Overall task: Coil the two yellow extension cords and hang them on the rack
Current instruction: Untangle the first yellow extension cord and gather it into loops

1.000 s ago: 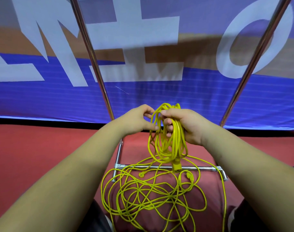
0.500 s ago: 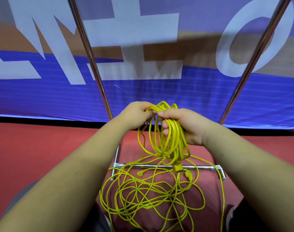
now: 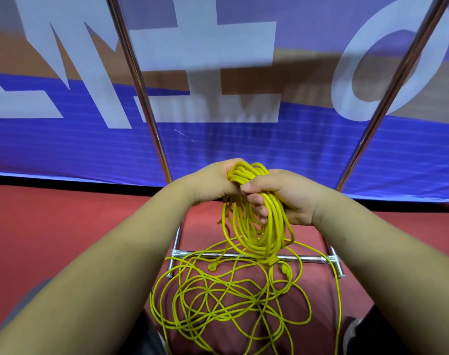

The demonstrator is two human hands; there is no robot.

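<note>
Since the earlier frame, both hands have been drawn closer together, and the left hand (image 3: 213,181) is now pressed against the top of the coiled bundle (image 3: 260,216) instead of pinching a single strand beside it. Its fingers are curled shut at the left side of the bundle's upper end, though how many strands are actually held cannot be told, since the fingertips are hidden behind the cord. The right hand (image 3: 287,198) is closed around the bundle from the right, with the thumb laid across the top and the fingers (image 3: 255,201) wrapped through the loops. The bundle of yellow extension cord is held up in front of the person, its loops hanging down to just above the rack's lower crossbar (image 3: 305,258), where a yellow plug end (image 3: 271,260) is seen at the bottom of the coil.

Below the hands, the loose cord (image 3: 218,301) is spread in a tangled heap on the red floor (image 3: 64,239), crossing over the crossbar, with one strand running down the right side of the heap. Two further plug ends (image 3: 213,266) are seen near the bar. Two chrome uprights (image 3: 139,85) of the rack are seen rising to either side of the hands, in front of a blue banner (image 3: 64,149) with large white lettering.
</note>
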